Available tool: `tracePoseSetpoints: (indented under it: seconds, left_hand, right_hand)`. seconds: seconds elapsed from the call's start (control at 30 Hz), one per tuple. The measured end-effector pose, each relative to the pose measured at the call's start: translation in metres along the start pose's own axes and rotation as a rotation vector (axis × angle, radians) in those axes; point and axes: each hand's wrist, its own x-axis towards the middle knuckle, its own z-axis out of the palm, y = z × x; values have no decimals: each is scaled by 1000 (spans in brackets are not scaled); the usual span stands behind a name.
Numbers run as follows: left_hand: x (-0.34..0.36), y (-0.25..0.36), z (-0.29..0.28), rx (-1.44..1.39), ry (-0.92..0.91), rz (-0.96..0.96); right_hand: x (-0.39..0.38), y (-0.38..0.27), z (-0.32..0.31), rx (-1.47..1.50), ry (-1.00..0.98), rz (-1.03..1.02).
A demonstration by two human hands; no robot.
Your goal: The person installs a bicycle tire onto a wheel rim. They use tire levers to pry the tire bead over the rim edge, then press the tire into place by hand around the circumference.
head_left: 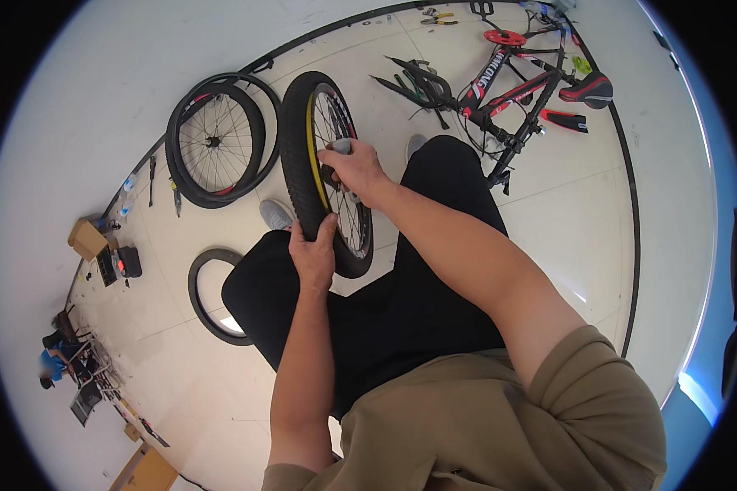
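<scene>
A bicycle wheel (299,155) with a knobby black tire and a yellow band along the rim stands upright between my knees. My left hand (313,255) grips the tire at its lower near side, thumb on one side and fingers on the other. Close to the hub and spokes, my right hand (358,172) is closed around a light grey object (341,146). Parts of that object show above and below the fingers, but I cannot make out its kind. The hub is mostly hidden behind this hand.
Another wheel (258,135) with a loose tire lies left of mine. A bare tire (195,286) lies by my left knee. The black and red bicycle frame (508,98) lies at the far right. Tools, an open cardboard box (88,239) and a seated person (55,360) are along the left wall.
</scene>
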Motion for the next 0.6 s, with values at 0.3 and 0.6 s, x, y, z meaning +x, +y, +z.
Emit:
tracePoseSetpoints:
  seconds: [0.3,0.6]
  left_hand:
    - [6,-1,-10,-140,0,-45]
    - [8,-2,-12,-124,26,-88]
  right_hand:
    - [-60,38,24,44,-143,202]
    - [-53,30,14,142,-137,229]
